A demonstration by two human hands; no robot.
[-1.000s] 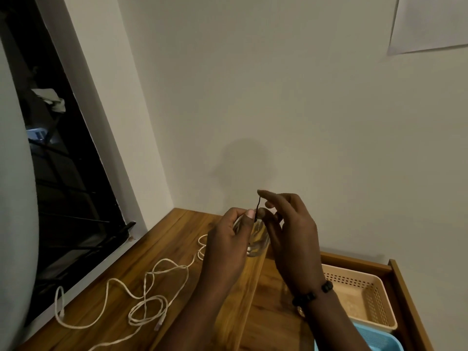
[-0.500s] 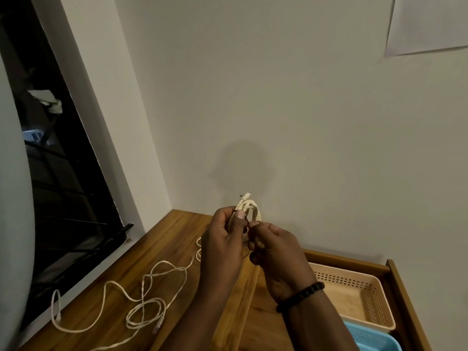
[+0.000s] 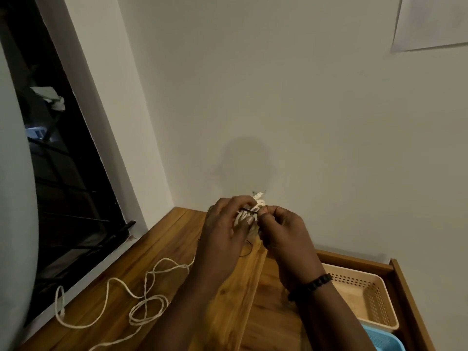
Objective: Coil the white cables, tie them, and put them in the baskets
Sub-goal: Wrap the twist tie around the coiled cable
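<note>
Head view: tying step in hand. Left hand (image 3: 222,224) gripped the coiled cable (image 3: 249,211) above the table (image 3: 174,236); right hand (image 3: 281,226) pinched the black tie (image 3: 249,211) across it. Next, probably cinch, then drop into the beige basket (image 3: 379,300) at right. Open air ahead; wall close behind. Loose cable (image 3: 141,300) lay left, uncoiled.
</note>
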